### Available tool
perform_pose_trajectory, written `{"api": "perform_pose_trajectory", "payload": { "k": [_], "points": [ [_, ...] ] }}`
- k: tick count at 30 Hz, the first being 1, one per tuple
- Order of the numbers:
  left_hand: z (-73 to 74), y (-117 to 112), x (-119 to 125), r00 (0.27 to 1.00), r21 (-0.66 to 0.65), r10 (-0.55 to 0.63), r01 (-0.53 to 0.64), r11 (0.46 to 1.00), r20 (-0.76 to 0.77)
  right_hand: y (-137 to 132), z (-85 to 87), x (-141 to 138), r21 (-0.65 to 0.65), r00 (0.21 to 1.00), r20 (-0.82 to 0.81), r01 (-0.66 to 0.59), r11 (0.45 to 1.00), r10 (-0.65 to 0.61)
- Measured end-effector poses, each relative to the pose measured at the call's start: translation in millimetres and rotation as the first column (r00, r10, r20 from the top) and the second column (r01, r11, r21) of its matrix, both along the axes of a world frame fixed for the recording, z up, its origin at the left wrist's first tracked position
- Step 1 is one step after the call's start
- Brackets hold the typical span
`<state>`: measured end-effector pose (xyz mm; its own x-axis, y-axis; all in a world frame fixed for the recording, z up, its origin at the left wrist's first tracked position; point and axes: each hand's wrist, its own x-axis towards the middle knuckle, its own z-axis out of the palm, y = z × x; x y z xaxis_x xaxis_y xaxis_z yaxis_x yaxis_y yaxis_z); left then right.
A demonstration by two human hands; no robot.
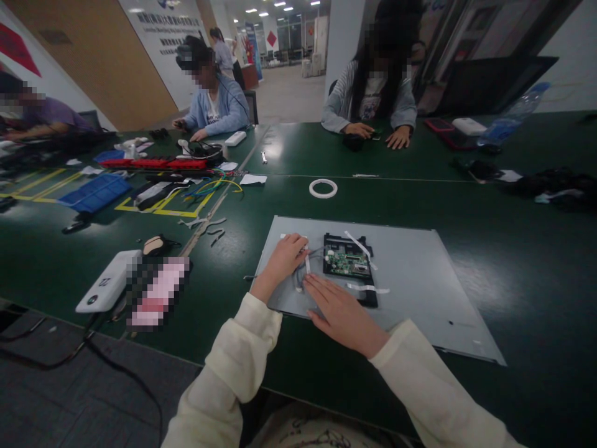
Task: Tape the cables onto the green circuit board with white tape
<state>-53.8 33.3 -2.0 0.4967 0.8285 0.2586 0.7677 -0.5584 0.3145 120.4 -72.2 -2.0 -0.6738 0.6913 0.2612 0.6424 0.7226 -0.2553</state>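
A flat grey metal panel [410,280] lies on the green table in front of me. On it sits a black plastic bracket [372,297] with a green circuit board [347,262], partly fixed by strips of white tape. My left hand [285,258] is at the panel's left part, fingers bent and together at the upper end of a short white tape strip [307,264]. My right hand [342,311] lies almost flat, fingers stretched out, its fingertips touching the strip's lower end. Grey cables [298,280] run under the strip beside both hands.
Beyond the panel lies a white tape roll [323,189]. Pliers [203,223], a white power bank [109,283], a blurred pink item [161,292] and a blue tray [96,193] are to the left. Several co-workers sit across the table; a plastic bottle [515,118] stands far right.
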Motion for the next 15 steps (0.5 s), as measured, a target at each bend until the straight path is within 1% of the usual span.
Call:
{"api": "perform_pose_trajectory", "payload": {
  "k": [5, 10, 15],
  "points": [
    [-0.9, 2.0, 2.1, 0.998, 0.005, 0.061, -0.061, 0.998, -0.024, 0.2, 0.6, -0.2, -0.004, 1.0, -0.011, -0.004, 1.0, 0.004],
    [-6.4, 10.0, 4.5, 0.982, -0.011, 0.189, -0.189, 0.982, 0.015, -1.1, -0.3, 0.8, -0.002, 1.0, -0.001, -0.008, 1.0, 0.008],
    [-12.0, 19.3, 7.1, 0.959, -0.004, 0.284, -0.284, 0.959, 0.024, -3.3, -0.7, 2.8, -0.012, 0.999, 0.028, -0.032, 0.999, 0.033]
  ]
}}
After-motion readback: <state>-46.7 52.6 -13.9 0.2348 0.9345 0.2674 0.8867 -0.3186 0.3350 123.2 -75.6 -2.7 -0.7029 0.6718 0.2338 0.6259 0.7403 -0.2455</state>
